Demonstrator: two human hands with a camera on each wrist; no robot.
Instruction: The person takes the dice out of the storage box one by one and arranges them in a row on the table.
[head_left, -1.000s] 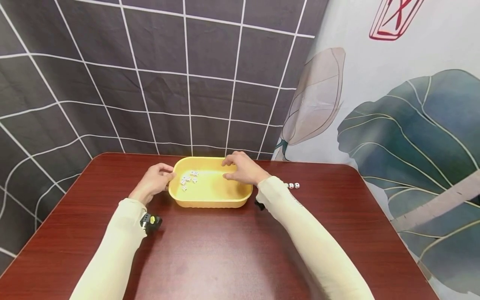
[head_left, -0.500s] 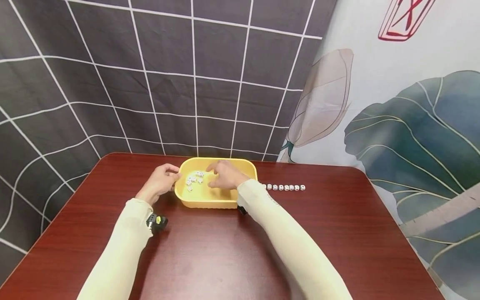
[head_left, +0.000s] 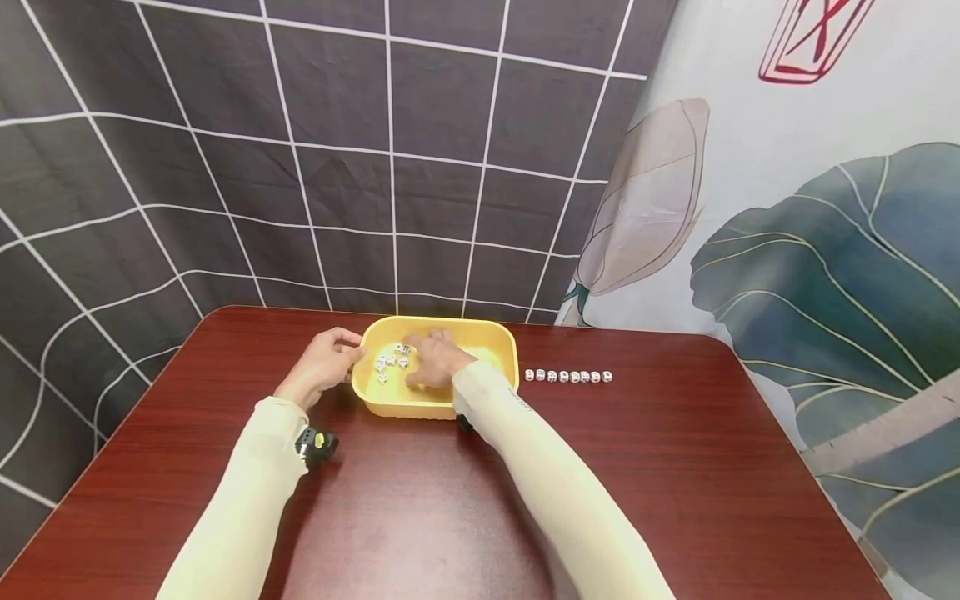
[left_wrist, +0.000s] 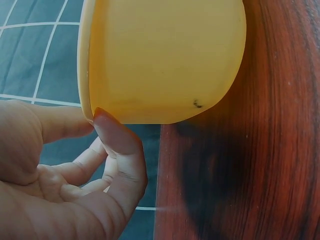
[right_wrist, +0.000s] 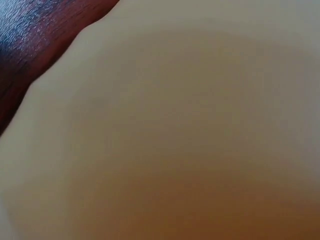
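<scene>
A yellow plastic basin (head_left: 412,412) stands near the table's back edge. At its left end my left hand (head_left: 317,365) pinches the rim between thumb (left_wrist: 120,140) and index finger, the other fingers loosely bent behind. My right hand (head_left: 437,361) reaches down inside the basin, thumb and fingers apart, just right of several small white dice (head_left: 391,361). The fingertips come right up to the nearest dice, and nothing shows between them. In the right wrist view the basin's wall (right_wrist: 175,110) fills nearly everything, blurred, and the hand is out of sight.
Right of the basin, several white dice (head_left: 564,377) lie in a straight row on the dark red table (head_left: 420,517). A grey gridded curtain (head_left: 330,192) hangs behind the table, with a leaf-patterned cloth (head_left: 840,250) to the right.
My right hand has moved left and down into the basin toward the dice, uncovering the row on the table. The left hand keeps its place at the rim. The head view has shifted slightly.
</scene>
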